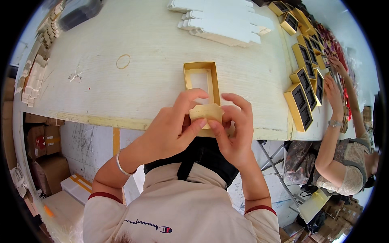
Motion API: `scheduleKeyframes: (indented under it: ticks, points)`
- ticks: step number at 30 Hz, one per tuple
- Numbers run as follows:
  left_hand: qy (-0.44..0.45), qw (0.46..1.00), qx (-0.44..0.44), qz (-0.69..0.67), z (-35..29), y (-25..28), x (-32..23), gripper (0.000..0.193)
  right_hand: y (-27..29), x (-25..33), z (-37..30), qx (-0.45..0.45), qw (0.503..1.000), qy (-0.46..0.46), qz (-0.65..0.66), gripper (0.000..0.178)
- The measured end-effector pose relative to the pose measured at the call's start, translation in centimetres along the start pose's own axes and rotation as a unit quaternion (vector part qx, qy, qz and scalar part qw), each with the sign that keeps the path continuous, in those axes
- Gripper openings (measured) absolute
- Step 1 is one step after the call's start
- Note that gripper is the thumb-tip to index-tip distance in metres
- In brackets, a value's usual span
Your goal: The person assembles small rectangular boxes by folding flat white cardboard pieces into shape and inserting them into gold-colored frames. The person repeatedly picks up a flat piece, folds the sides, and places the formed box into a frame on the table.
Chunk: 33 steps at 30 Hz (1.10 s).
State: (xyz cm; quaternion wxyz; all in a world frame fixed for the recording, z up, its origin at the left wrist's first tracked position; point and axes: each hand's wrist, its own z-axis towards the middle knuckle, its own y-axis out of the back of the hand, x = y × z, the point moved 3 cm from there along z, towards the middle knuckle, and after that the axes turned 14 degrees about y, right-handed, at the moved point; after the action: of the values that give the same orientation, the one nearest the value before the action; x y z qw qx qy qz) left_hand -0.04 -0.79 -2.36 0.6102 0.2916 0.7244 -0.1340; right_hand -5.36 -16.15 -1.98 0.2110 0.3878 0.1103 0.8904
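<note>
A shallow gold cardboard box (216, 83) lies near the table's front edge, its raised walls framing a pale inside. At its near end a cream cardboard flap (206, 111) stands up toward me; whether it is joined to the box is hidden by my fingers. My left hand (172, 121) pinches the flap's left side, thumb on the near face and index finger reaching over the box. Gripping the right side is my right hand (238, 129), its thumb also on the near face and its index finger bent above the box wall.
White flat cartons (227, 22) are piled at the far middle. Gold boxes with black inserts (302, 101) line the right, beside a co-worker's hands (334, 91). A rubber band (123, 61) lies left of centre. Cream folded card pieces (34, 81) stand along the left edge.
</note>
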Motion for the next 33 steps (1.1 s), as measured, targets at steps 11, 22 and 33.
scheduleKeyframes:
  ticks: [11, 22, 33]
  points:
    - [-0.246, 0.897, -0.099, 0.352, -1.1, 0.4, -0.9, 0.015, 0.0, 0.3, -0.6, 0.164, 0.949, 0.193, -0.187, 0.031]
    - [-0.116, 0.896, 0.012, 0.428, -0.2, -0.2, -2.6, 0.008, 0.6, 1.5, 2.5, 0.305, 0.934, 0.064, -0.175, 0.014]
    - [-0.076, 0.874, 0.06, 0.477, 0.3, -0.2, -3.1, 0.007, 0.7, 0.3, 2.3, 0.374, 0.92, 0.022, -0.119, 0.019]
